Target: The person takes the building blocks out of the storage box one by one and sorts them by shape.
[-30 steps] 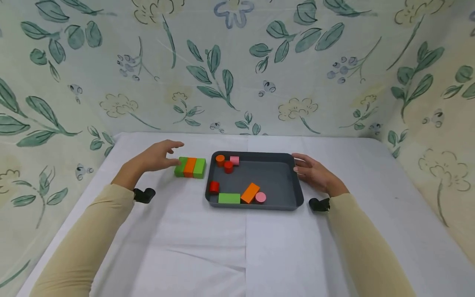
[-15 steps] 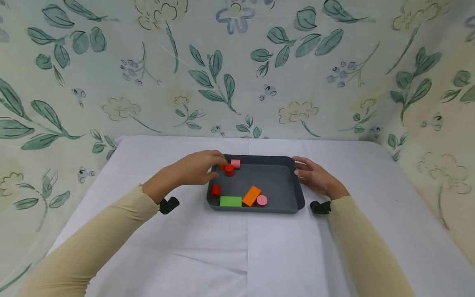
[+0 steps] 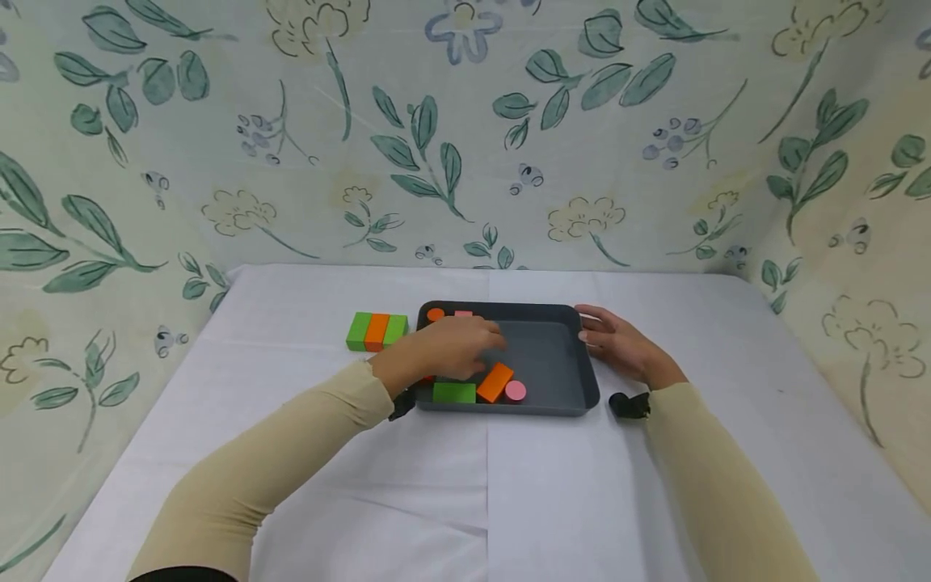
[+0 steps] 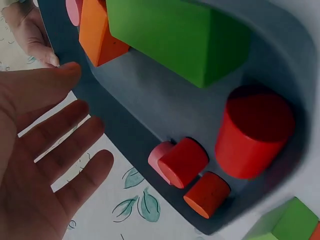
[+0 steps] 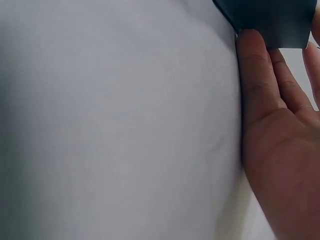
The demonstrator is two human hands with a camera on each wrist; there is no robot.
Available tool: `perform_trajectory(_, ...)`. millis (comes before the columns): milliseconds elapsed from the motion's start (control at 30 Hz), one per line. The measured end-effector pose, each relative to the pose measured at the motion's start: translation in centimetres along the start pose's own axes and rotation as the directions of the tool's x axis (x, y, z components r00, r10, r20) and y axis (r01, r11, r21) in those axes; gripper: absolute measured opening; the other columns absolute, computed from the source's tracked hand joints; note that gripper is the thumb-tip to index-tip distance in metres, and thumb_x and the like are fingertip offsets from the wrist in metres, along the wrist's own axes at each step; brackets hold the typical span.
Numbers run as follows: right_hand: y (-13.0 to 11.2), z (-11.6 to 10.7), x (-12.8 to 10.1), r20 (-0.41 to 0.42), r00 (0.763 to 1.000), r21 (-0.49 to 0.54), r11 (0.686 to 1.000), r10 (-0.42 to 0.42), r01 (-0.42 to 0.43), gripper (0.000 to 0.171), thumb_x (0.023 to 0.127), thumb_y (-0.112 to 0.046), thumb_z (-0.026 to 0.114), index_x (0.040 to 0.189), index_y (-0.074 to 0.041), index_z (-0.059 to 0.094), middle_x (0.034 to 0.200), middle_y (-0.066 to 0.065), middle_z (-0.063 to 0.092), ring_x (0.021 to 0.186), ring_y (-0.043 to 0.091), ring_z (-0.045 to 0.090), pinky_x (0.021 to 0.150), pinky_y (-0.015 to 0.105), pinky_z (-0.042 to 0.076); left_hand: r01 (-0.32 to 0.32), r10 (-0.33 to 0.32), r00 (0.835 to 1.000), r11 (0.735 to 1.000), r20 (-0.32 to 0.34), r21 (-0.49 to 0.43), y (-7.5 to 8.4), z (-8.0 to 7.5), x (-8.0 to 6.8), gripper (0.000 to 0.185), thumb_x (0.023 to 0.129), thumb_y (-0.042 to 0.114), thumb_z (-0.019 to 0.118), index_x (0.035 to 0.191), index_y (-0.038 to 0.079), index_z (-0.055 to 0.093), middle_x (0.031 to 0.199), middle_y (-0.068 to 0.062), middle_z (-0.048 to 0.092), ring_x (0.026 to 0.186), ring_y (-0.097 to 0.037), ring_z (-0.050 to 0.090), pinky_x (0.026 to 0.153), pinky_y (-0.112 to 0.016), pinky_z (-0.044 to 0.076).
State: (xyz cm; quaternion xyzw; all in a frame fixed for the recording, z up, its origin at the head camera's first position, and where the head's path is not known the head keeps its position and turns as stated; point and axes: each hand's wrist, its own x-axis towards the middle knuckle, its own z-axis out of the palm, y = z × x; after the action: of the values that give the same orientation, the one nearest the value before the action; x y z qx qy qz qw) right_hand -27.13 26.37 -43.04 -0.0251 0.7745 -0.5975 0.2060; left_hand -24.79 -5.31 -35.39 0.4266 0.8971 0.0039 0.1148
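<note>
My left hand [image 3: 460, 346] reaches over the left half of the dark grey tray [image 3: 538, 406], fingers spread and holding nothing in the left wrist view. Under and beside it lie a green block [image 3: 454, 394], an orange block [image 3: 495, 382] and a pink cylinder [image 3: 515, 391]. Red cylinders [image 4: 255, 132], a small orange cylinder [image 4: 207, 195] and another pink cylinder [image 4: 159, 159] stand in the tray's left end, partly hidden by the hand in the head view. My right hand [image 3: 621, 347] rests with fairly straight fingers [image 5: 257, 70] against the tray's right side.
Left of the tray, a row of green and orange blocks [image 3: 377, 331] sits on the white cloth [image 3: 407, 485]. A leaf-patterned curtain [image 3: 465, 162] hangs behind the table. Small black wrist cameras [image 3: 629, 406] sit at the wrists.
My left hand has moved right, from beside the block row, over the tray's left edge, to above its middle-left part. The right hand stays at the tray's right side.
</note>
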Motion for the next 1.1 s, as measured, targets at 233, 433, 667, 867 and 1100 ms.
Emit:
perform_trajectory(233, -0.5, 0.1, 0.0, 0.016, 1.000, 0.001, 1.000, -0.023, 0.023, 0.071, 0.101, -0.013, 0.053, 0.160, -0.016, 0.013, 0.168, 0.015, 0.010, 0.154, 0.038, 0.017, 0.125, 0.055, 0.018, 0.067, -0.065, 0.995, 0.998, 0.079, -0.022, 0.2, 0.6, 1.3, 0.049, 0.091, 0.017, 0.071, 0.138, 0.023, 0.059, 0.146, 0.000, 0.054, 0.132, -0.019, 0.053, 0.109, -0.037, 0.049)
perform_trajectory(433, -0.7, 0.0, -0.1, 0.011, 1.000, -0.012, 1.000, -0.014, 0.015, 0.071, 0.101, -0.013, 0.053, 0.160, -0.017, 0.013, 0.168, 0.015, 0.009, 0.154, 0.039, 0.017, 0.124, 0.056, 0.018, 0.111, -0.090, 0.983, 0.986, 0.159, -0.126, 0.4, 0.9, 1.4, 0.056, 0.091, 0.013, 0.069, 0.144, 0.023, 0.053, 0.151, 0.001, 0.049, 0.138, -0.019, 0.048, 0.115, -0.039, 0.042)
perform_trajectory(667, -0.6, -0.1, 0.0, 0.002, 1.000, -0.010, 1.000, -0.009, 0.009, 0.071, 0.101, -0.013, 0.053, 0.160, -0.018, 0.014, 0.168, 0.015, 0.009, 0.154, 0.038, 0.017, 0.125, 0.055, 0.019, 0.070, -0.025, 0.979, 0.974, 0.204, -0.217, 0.5, 0.9, 1.2, 0.060, 0.090, 0.024, 0.070, 0.147, 0.018, 0.049, 0.150, -0.002, 0.049, 0.134, -0.019, 0.048, 0.116, -0.037, 0.041)
perform_trajectory(867, -0.5, -0.1, -0.2, 0.015, 1.000, 0.004, 1.000, -0.024, 0.024, 0.071, 0.101, -0.013, 0.054, 0.160, -0.016, 0.015, 0.168, 0.016, 0.009, 0.154, 0.039, 0.017, 0.124, 0.056, 0.018, 0.071, -0.031, 0.976, 0.981, 0.216, -0.180, 1.1, 1.4, 1.6, 0.061, 0.090, 0.023, 0.070, 0.147, 0.018, 0.048, 0.140, -0.003, 0.054, 0.118, -0.017, 0.051, 0.108, -0.033, 0.048)
perform_trajectory(1100, 0.0, -0.2, -0.2, 0.019, 1.000, 0.016, 1.000, -0.014, 0.014, 0.073, 0.100, -0.015, 0.056, 0.160, -0.017, 0.015, 0.168, 0.015, 0.010, 0.154, 0.038, 0.017, 0.125, 0.055, 0.019, 0.093, -0.065, 0.973, 0.989, 0.221, -0.119, 1.7, 1.9, 1.9, 0.067, 0.088, 0.018, 0.071, 0.150, 0.020, 0.044, 0.133, -0.003, 0.052, 0.108, -0.015, 0.051, 0.093, -0.027, 0.052)
